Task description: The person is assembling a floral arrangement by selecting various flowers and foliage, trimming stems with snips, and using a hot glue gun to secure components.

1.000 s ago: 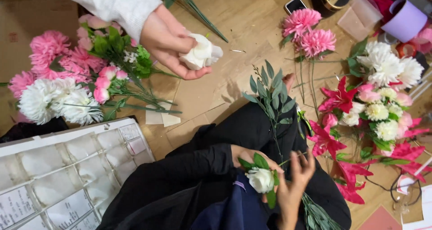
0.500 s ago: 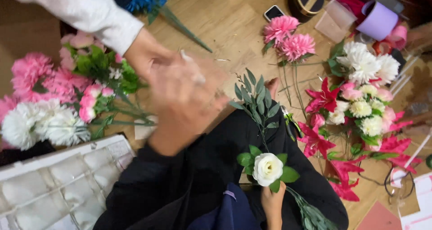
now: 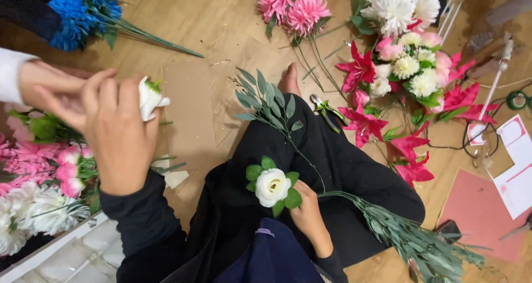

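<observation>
A white flower head [image 3: 151,97] with a bit of green at its top is seen at the upper left, raised above the wooden floor [image 3: 221,22]; its petals look soft and crumpled. It is pinched at its side by the fingers of the left hand [image 3: 113,133], whose grip is closed on it, the back of the hand being turned to the camera. Another person's hand [image 3: 52,86], in a white sleeve, is pressed against the far side of the left hand; whether it also touches the flower cannot be told. A second white flower [image 3: 272,186], round and full with green leaves around it, is held over the lap in black cloth by the right hand [image 3: 308,214], whose grip is closed below the bloom on its stem. A leafy green sprig [image 3: 266,97] is laid across the knee, and small green cutters [image 3: 324,107] lie just beside it. Half a second earlier the left hand was blurred and higher in the view, over the floor; it has since been brought lower and to the left, and the round flower is kept in much the same place. Blue flowers [image 3: 77,6] lie at the top left, pink and white ones [image 3: 388,61] at the right.
</observation>
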